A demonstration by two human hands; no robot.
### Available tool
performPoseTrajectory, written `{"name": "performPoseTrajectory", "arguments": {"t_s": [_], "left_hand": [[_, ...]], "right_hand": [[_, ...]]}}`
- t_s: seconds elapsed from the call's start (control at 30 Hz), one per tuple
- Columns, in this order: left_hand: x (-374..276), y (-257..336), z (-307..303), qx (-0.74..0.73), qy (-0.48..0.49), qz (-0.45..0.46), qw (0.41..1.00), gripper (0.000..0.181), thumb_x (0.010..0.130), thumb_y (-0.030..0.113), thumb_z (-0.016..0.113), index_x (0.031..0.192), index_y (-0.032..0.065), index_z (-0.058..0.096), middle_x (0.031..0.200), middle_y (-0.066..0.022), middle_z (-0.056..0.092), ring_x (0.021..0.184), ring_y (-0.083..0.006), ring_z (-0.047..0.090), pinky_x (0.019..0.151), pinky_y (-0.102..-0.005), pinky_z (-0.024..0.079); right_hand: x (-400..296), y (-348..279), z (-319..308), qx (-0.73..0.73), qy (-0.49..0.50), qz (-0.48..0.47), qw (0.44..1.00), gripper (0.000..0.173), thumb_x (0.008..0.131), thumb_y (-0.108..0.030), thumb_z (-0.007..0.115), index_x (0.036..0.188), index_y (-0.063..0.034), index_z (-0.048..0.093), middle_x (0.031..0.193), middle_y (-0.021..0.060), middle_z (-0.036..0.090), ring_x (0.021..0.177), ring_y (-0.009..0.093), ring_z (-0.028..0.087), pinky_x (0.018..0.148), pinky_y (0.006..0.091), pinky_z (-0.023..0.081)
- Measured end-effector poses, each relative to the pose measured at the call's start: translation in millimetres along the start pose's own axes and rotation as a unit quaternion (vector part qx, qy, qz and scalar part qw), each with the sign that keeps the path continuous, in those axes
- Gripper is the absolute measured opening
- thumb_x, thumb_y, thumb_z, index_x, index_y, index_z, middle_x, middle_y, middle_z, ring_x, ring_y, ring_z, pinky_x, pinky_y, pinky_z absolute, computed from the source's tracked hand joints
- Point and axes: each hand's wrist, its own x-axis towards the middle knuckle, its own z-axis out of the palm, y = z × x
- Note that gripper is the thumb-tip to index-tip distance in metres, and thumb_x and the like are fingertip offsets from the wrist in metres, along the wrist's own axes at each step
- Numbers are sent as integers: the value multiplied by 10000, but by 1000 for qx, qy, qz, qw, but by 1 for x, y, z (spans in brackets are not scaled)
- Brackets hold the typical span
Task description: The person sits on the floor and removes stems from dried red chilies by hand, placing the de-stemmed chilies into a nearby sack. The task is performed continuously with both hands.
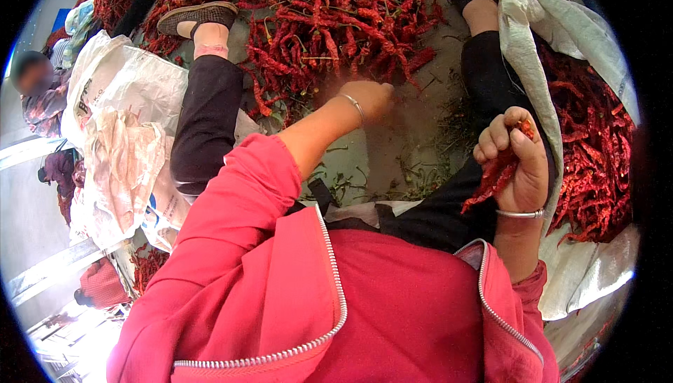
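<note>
My right hand [518,159] is raised above my right thigh and closed around dried red chili peppers [491,180]. Their wrinkled tips hang below the fingers, and an orange-red end shows by the thumb. My left hand [369,100] reaches forward to the near edge of a large heap of dried red chili peppers [336,20]. Its back faces up with the fingers curled and slightly blurred, so I cannot see whether anything is in it. Green stems and plant scraps [342,180] litter the floor between my legs.
On the right, a white woven sack [526,41] lies along my leg beside more dried chilies [594,167]. Crumpled plastic sacks [126,135] lie to the left. Other people sit farther left, one in patterned clothing [44,101] and another in a red top [102,283].
</note>
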Motion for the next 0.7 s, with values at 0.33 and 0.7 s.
{"name": "performPoseTrajectory", "arguments": {"t_s": [0.33,0.7], "left_hand": [[-53,-47,-3,-290,137,-6,947,263,749,147,475,974,12,468,857,-117,539,729,-206,537,647,-317,422],[-130,-48,-5,-648,182,-34,739,478,719,14,384,1180,-11,259,717,-58,507,536,-88,470,492,-216,402]], "right_hand": [[-5,-82,-22,-128,-16,-152,980,303,750,-146,491,1001,7,415,679,28,368,621,123,365,566,234,339],[-60,-182,-97,-857,245,-269,365,506,786,-330,460,1155,-2,350,1139,154,406,1063,232,384,889,297,284]]}}
